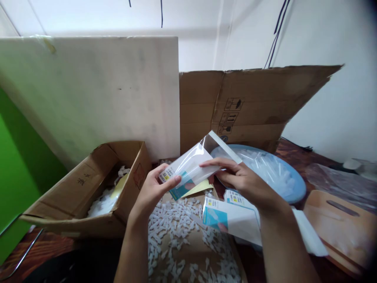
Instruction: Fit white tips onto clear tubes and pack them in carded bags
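Note:
My left hand is closed on the lower left end of a clear plastic bag, its thumb pressed on the front. Inside the bag sits a white and teal printed card. My right hand grips the bag's right side near its open-looking end, which has a pale strip. Below the bag, a yellow paper shows in part. Under both hands, many small white plastic pieces lie scattered over a cardboard sheet. More printed cards lie beneath my right wrist.
An open cardboard box with white pieces stands at left. At right are a blue round tub of clear plastic items and an orange-tan tray. Behind rise a white board and a cardboard panel.

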The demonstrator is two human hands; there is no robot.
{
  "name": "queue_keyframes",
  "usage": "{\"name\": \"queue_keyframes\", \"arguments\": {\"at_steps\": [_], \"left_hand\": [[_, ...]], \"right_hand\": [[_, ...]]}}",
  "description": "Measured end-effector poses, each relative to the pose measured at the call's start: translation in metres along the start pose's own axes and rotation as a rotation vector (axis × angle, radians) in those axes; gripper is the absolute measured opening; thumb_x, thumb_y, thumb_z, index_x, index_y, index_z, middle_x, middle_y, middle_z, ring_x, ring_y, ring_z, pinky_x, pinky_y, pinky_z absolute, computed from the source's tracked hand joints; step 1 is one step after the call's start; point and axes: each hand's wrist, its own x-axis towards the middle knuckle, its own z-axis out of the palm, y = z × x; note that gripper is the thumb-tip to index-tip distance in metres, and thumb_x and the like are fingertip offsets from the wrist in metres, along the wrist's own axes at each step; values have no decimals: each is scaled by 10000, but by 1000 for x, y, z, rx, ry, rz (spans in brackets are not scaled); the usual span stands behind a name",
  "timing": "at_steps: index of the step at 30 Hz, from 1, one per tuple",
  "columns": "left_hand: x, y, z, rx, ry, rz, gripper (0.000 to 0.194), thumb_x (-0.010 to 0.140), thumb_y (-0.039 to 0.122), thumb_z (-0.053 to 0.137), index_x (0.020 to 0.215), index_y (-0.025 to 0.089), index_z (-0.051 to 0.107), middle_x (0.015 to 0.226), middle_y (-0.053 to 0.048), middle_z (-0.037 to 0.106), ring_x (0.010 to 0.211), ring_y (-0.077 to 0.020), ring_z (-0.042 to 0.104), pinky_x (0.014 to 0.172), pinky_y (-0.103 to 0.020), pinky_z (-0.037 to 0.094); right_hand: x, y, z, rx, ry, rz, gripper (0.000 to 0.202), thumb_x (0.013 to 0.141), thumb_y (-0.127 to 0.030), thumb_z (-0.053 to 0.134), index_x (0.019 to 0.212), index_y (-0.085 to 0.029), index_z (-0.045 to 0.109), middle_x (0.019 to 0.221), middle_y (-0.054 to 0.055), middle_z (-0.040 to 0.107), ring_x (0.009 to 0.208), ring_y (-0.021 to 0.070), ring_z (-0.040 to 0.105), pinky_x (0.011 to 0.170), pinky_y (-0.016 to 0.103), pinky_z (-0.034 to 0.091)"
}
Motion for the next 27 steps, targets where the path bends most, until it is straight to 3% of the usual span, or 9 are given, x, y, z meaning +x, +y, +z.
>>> {"name": "queue_keyframes", "arguments": {"at_steps": [4, 8, 11, 17, 20, 23, 25, 27], "left_hand": [[-2, 4, -2, 25, -43, -27, 352, 806, 464, 814, 871, 173, 626, 735, 37, 524, 658, -94, 469, 580, -197, 355], [-3, 8, 5, 38, -96, -27, 353, 832, 485, 783, 880, 174, 623, 732, 36, 531, 644, -90, 484, 563, -189, 365], [-2, 9, 8, 55, -126, -32, 370, 827, 506, 781, 881, 174, 625, 718, 36, 538, 627, -93, 493, 538, -185, 367], [0, 9, 6, 48, -30, 0, 359, 821, 495, 794, 872, 158, 680, 746, 25, 588, 666, -85, 519, 575, -167, 417], [3, 10, 10, 12, 76, -7, 435, 818, 514, 788, 1078, 167, 755, 830, -17, 704, 654, -110, 574, 535, -193, 470], [7, 8, 20, 26, 299, 26, 653, 818, 511, 789, 1381, 206, 663, 988, -58, 778, 690, -153, 642, 562, -256, 554], [9, 4, 28, 95, 342, 161, 592, 855, 455, 773, 1400, 257, 654, 1157, -68, 772, 872, -193, 704, 750, -317, 618], [11, -1, 34, 232, 282, 360, 417, 924, 369, 712, 1339, 332, 695, 1329, -52, 709, 1057, -205, 685, 928, -363, 596]], "right_hand": [[-3, 1, -5, -30, -64, 4, 372, 964, -307, 548, 1273, -234, 740, 707, 7, 682, 571, 145, 588, 555, 279, 472], [-4, -1, -5, 62, 55, 49, 470, 909, -289, 571, 1366, -256, 673, 671, -17, 655, 530, 150, 568, 551, 300, 497], [-5, -2, -4, 64, 23, 86, 519, 885, -246, 572, 1399, -276, 640, 692, -14, 659, 573, 158, 593, 551, 291, 490], [-1, -1, -3, 42, -62, 127, 423, 958, -298, 550, 1375, -315, 616, 786, -8, 644, 590, 138, 580, 572, 289, 481], [8, 2, 0, 115, 150, 83, 440, 940, -361, 635, 1375, -336, 575, 888, -23, 622, 519, 75, 456, 483, 234, 383], [18, 7, 5, 136, 421, 1, 428, 874, -480, 743, 1218, -249, 636, 820, -29, 584, 524, 62, 384, 449, 210, 282], [23, 9, 9, 157, 440, -4, 460, 856, -585, 732, 1110, -205, 675, 726, -34, 537, 534, 79, 393, 448, 216, 265], [25, 9, 13, 170, 425, -23, 498, 854, -647, 702, 1056, -192, 696, 662, -44, 491, 530, 92, 391, 451, 228, 261]]}}
